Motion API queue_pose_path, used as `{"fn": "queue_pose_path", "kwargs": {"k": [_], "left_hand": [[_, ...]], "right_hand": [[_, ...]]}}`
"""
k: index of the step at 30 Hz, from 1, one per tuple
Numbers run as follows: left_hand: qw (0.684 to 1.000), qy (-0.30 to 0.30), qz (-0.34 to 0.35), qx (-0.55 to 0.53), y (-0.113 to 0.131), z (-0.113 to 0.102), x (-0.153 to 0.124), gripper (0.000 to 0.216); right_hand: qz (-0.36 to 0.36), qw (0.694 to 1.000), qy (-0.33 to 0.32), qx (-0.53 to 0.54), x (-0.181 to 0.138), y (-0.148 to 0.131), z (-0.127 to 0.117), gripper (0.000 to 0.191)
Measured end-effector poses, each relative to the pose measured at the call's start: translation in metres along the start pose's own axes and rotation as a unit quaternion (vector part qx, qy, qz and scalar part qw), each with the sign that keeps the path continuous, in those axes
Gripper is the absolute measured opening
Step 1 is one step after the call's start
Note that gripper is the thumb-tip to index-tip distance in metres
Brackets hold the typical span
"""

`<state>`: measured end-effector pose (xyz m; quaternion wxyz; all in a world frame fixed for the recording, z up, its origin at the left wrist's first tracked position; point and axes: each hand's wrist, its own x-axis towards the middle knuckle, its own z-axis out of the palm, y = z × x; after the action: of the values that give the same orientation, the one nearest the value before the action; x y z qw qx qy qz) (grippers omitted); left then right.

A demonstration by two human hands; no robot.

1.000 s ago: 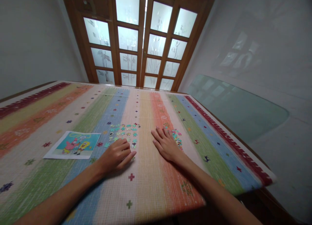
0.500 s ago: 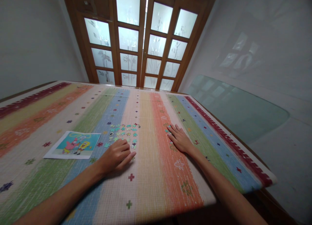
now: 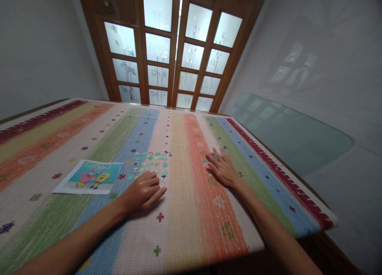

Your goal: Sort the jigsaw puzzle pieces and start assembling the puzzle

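Observation:
Small teal and yellowish jigsaw puzzle pieces [image 3: 151, 163] lie loosely spread in rows on the striped tablecloth [image 3: 182, 211]. At their near edge rests my left hand [image 3: 145, 190], fingers loosely bent and thumb stretched apart to the right; its fingertips are partly hidden, and nothing shows in it. Farther right, my right hand [image 3: 221, 168] is palm down over the orange and white stripes with its fingers spread. A teal puzzle piece [image 3: 204, 160] lies just left of its fingertips, and other small bits there are partly covered.
To the left lies a printed picture [image 3: 92, 177] of cartoon figures on white paper. Wooden doors with frosted panes [image 3: 158, 48] stand beyond the table's far edge. A pale greenish glass panel [image 3: 286, 132] is along the wall on the right.
My right hand has shifted slightly right, and its fingers have lifted and spread wider, uncovering more of the cloth by the pieces. My left hand has stayed nearly still.

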<state>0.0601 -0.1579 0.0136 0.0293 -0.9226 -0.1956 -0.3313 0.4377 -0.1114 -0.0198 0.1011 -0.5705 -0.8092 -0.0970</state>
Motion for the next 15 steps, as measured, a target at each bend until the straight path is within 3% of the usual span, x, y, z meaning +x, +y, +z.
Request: {"fn": "queue_pose_path", "kwargs": {"k": [5,15], "left_hand": [[1.0,-0.01,-0.005,-0.006,0.001,0.0,0.0,0.045],[1.0,-0.006,-0.005,-0.004,0.002,-0.001,0.0,0.044]], "right_hand": [[-0.1,0.993,-0.059,0.024,0.0,-0.017,-0.002,0.052],[-0.005,0.998,-0.055,-0.002,0.007,0.02,0.009,0.057]]}}
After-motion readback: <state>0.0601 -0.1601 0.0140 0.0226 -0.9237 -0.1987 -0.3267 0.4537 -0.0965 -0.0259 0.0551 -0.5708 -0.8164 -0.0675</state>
